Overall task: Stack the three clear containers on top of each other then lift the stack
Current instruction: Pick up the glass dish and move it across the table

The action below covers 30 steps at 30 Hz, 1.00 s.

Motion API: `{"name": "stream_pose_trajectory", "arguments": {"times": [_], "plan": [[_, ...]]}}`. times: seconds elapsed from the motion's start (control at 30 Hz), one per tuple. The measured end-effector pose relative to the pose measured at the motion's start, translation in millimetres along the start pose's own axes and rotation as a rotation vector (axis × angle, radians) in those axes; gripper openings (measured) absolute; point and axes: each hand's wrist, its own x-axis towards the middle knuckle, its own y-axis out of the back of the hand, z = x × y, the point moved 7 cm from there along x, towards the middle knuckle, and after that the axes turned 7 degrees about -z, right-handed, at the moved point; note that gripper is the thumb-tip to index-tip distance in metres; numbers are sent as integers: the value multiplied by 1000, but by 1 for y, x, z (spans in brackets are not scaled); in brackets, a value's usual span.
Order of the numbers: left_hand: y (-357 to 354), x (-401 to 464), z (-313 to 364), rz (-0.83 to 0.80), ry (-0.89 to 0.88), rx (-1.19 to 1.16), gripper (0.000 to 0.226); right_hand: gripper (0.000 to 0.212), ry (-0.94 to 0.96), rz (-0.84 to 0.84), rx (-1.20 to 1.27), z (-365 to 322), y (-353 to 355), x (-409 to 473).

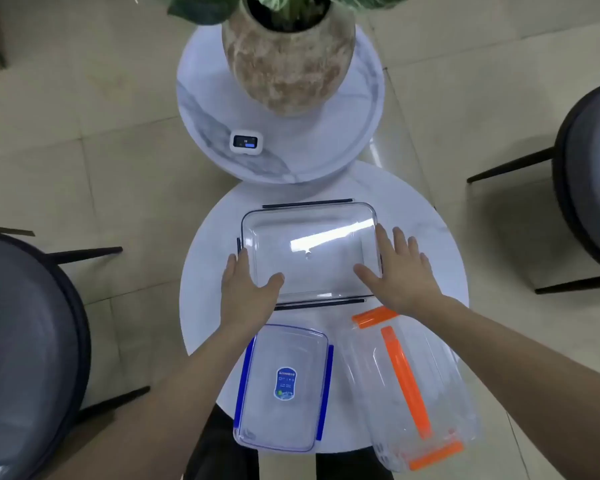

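Three clear lidded containers lie on a round white table [430, 244]. The largest, with dark clips [309, 237], sits at the table's middle. My left hand [246, 292] rests on its near left corner, fingers spread, thumb on the lid. My right hand [400, 271] lies flat on its near right corner, fingers apart. Neither hand has closed around it. A smaller container with blue clips [284, 386] lies near the front edge, between my forearms. A container with orange clips [409, 386] lies to its right, partly overhanging the table's front edge.
A second, higher round marble table [326, 157] stands behind, bearing a potted plant [288, 60] and a small white device with a screen [246, 143]. Dark chairs stand at the left [25, 341] and right [593, 188]. Tiled floor surrounds the tables.
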Motion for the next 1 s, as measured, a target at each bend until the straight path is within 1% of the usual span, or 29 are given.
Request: {"name": "stream_pose_trajectory", "arguments": {"times": [0.1, 0.27, 0.37, 0.53, 0.67, 0.8, 0.87, 1.0], "plan": [[-1, 11, -3, 31, -38, 16, 88, 87, 8, -8, 31, 3, -6, 8], [0, 19, -6, 62, -65, 29, 90, 92, 34, -66, 135, -3, -14, 15], [4, 23, -7, 84, -79, 80, 92, 98, 37, -54, 190, -5, -19, 19], [7, 24, -10, 90, -85, 95, 95, 105, 3, -29, 339, 1, -25, 22], [9, 27, -11, 106, -59, 82, 100, 109, -6, 3, 466, 6, -26, 27], [11, 33, -16, 116, 2, 18, 105, 112, -15, 29, 496, 9, -29, 33], [12, 35, -18, 114, 40, -15, 103, 114, -16, 37, 493, 11, -30, 35], [13, 35, -19, 117, 93, -46, 87, 119, -3, 44, 483, 12, -31, 37]]}}
